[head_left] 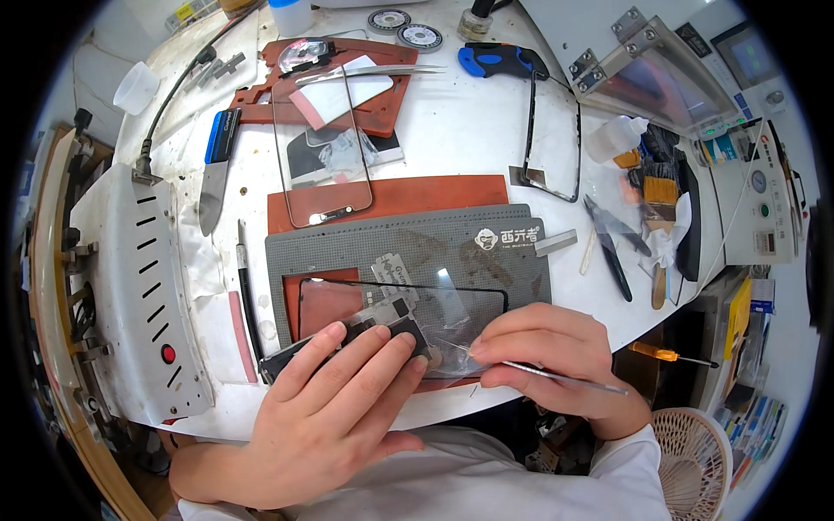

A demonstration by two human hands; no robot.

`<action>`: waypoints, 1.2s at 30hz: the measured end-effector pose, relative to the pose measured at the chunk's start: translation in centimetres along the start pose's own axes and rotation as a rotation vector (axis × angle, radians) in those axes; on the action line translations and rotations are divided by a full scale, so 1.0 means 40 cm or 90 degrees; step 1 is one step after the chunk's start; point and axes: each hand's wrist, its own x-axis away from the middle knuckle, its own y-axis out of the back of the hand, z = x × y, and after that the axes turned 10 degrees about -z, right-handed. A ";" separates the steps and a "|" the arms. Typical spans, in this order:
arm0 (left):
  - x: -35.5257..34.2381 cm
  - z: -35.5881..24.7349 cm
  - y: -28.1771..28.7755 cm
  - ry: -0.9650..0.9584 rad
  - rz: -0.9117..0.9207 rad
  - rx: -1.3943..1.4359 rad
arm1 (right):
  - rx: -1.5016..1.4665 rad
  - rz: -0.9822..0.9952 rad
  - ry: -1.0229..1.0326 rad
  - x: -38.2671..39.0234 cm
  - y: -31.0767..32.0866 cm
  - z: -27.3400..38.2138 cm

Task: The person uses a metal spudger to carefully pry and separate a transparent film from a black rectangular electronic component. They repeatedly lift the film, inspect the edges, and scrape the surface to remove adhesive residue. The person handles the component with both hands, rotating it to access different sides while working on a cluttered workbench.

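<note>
A dark, opened phone body (375,318) lies slanted on the grey work mat (452,243). My left hand (334,412) rests over it, its fingers stretched flat across the phone and its thumb apart. Between the fingertips of my right hand (552,352) are slim metal tweezers (573,379), their fine tip pointing left, close to the phone's right end. A clear, black-edged panel (488,298) lies behind the phone, partly hidden by it. Clear film (453,323) sits by the tweezer tip. A small grey metal plate (395,271) stands out beyond the phone.
On the left are a white heating box (143,304), a knife (215,174) and a black pen-like tool (248,295). Further back lie a phone frame (280,156) and a red-brown mat (373,113). Pliers (610,252), brushes (658,195) and a machine (756,191) stand right.
</note>
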 end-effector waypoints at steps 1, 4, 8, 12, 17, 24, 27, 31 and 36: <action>0.000 0.002 -0.001 -0.001 0.000 0.002 | -0.008 0.004 0.002 -0.002 0.000 -0.007; -0.001 0.006 -0.003 -0.005 -0.002 0.006 | -0.032 0.021 0.008 -0.003 0.006 -0.024; 0.001 0.006 -0.004 -0.005 -0.002 0.005 | -0.046 0.029 0.003 -0.008 0.000 -0.029; 0.002 0.005 -0.002 0.001 0.005 0.007 | -0.027 0.030 0.002 -0.005 -0.003 -0.029; 0.004 0.004 -0.006 0.004 0.001 0.005 | -0.023 0.033 0.004 -0.005 -0.002 -0.031; 0.006 0.003 -0.007 0.006 0.003 -0.002 | -0.013 0.034 0.007 -0.007 -0.003 -0.029; 0.006 0.002 -0.007 0.008 0.006 -0.002 | -0.023 0.034 0.006 -0.005 -0.003 -0.032; 0.005 0.001 -0.005 0.010 0.010 -0.001 | -0.038 0.047 -0.009 -0.014 0.004 -0.031; 0.002 0.002 -0.003 0.013 0.016 -0.001 | -0.061 0.080 -0.055 -0.038 0.012 -0.020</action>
